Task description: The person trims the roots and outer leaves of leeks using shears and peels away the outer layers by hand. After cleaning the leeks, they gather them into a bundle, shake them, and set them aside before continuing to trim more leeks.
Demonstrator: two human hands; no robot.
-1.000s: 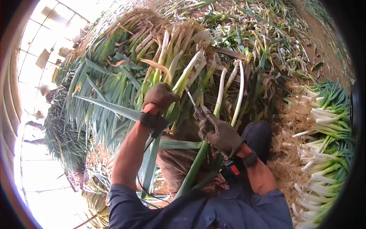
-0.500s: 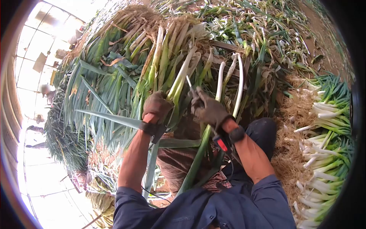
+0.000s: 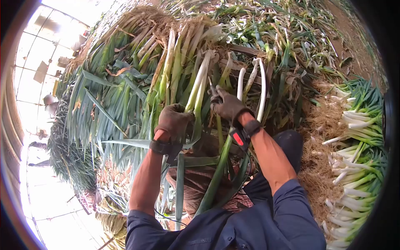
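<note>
My left hand (image 3: 174, 121), in a brown glove, is wrapped around a green onion (image 3: 199, 83) whose white stalk and root end point up and away from me. Its long green leaves trail out below and beside my wrist. To the right, my gloved right hand (image 3: 228, 105) grips a small knife (image 3: 212, 88), the blade pointing up beside the held stalk. Just beyond that hand, slim white peeled green onions (image 3: 262, 87) lean with their pale ends up. One broad green leaf (image 3: 215, 177) runs down toward my lap.
A large heap of untrimmed green onions (image 3: 112, 100) fills the left and front. Stripped leaves and scraps (image 3: 283, 29) cover the ground at the far side. On the right lies a long row of cleaned green onions (image 3: 350, 171), roots toward me. My bent knee (image 3: 289, 143) is beside them.
The held green onion has shifted slightly right and now stands more upright, its stalks apart. The knife has come down and its blade has turned more upright near the stalk.
</note>
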